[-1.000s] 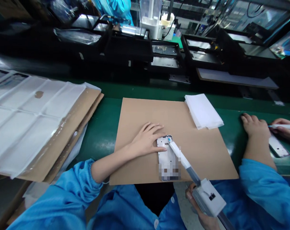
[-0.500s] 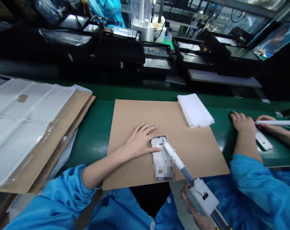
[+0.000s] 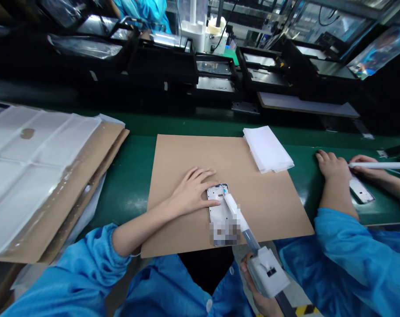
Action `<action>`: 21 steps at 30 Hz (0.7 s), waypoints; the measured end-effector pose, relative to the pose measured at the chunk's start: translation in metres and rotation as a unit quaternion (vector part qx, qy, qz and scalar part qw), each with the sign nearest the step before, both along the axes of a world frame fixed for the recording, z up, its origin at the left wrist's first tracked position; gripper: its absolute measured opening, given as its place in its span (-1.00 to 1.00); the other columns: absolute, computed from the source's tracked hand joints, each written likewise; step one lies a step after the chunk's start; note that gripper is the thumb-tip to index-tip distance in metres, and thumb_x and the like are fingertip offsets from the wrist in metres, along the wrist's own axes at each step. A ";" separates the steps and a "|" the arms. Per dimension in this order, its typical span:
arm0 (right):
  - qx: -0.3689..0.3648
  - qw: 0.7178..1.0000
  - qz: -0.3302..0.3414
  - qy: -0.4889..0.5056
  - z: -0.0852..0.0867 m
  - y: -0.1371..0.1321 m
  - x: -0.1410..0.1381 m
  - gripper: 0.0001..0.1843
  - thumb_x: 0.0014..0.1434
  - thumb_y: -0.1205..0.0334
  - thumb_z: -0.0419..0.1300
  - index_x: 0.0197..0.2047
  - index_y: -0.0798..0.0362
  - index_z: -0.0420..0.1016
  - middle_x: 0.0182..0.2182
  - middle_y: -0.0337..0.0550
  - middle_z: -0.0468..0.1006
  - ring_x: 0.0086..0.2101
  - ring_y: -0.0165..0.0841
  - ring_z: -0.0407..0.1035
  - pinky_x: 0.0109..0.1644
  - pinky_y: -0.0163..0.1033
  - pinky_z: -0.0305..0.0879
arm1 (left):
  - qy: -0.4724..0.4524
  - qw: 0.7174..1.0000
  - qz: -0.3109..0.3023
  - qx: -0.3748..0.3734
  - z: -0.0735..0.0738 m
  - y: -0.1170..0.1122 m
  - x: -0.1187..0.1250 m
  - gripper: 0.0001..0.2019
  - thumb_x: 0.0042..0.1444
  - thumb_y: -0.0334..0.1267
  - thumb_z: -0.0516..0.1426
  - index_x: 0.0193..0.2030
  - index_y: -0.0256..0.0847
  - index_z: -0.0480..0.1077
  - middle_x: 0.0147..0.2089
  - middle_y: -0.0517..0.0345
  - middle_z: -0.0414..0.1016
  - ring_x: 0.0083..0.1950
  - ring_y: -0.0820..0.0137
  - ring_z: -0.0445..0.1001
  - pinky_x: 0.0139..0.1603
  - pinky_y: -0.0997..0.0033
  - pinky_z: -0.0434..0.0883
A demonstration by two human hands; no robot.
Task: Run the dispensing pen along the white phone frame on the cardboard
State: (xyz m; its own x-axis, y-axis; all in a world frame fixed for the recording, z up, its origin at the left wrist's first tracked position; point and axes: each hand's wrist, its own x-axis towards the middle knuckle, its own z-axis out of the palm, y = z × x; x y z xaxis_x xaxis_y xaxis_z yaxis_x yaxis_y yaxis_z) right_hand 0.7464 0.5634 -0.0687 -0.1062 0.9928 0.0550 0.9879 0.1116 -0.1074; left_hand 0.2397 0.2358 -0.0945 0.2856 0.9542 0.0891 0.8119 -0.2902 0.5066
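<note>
A silver phone frame (image 3: 218, 203) lies on a brown cardboard sheet (image 3: 193, 154) on the green bench. My left hand (image 3: 191, 191) rests flat beside it, fingers spread, with the thumb pressing the frame's left edge. My right hand (image 3: 261, 299), low at the bottom edge, grips a white dispensing tool (image 3: 264, 270). The tool's slim syringe barrel (image 3: 236, 211) reaches up across the frame, and its blue tip touches the frame's top part. The frame's lower end is blurred.
A stack of white sheets (image 3: 267, 149) lies at the cardboard's far right corner. Cardboard with white plastic bags (image 3: 38, 154) is at the left. A co-worker's hands (image 3: 333, 167) hold a white pen-like tool over another frame (image 3: 361, 190) at the right. Black fixtures (image 3: 216, 75) line the back.
The view has drifted, so everything sits a little further left and up in the picture. The syringe tip has stayed on the top part of the frame; my left hand keeps its hold.
</note>
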 end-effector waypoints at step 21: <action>-0.052 0.994 -0.030 0.088 0.062 -0.040 -0.058 -0.54 0.51 0.63 -0.04 0.18 0.45 0.66 0.55 0.60 0.24 0.57 -0.18 0.17 0.65 0.26 -0.11 | 0.027 0.999 0.006 0.019 0.001 0.002 -0.005 -0.25 0.49 0.50 0.15 0.55 0.07 0.55 0.71 0.02 0.36 0.72 -0.08 0.30 0.81 -0.35 0.12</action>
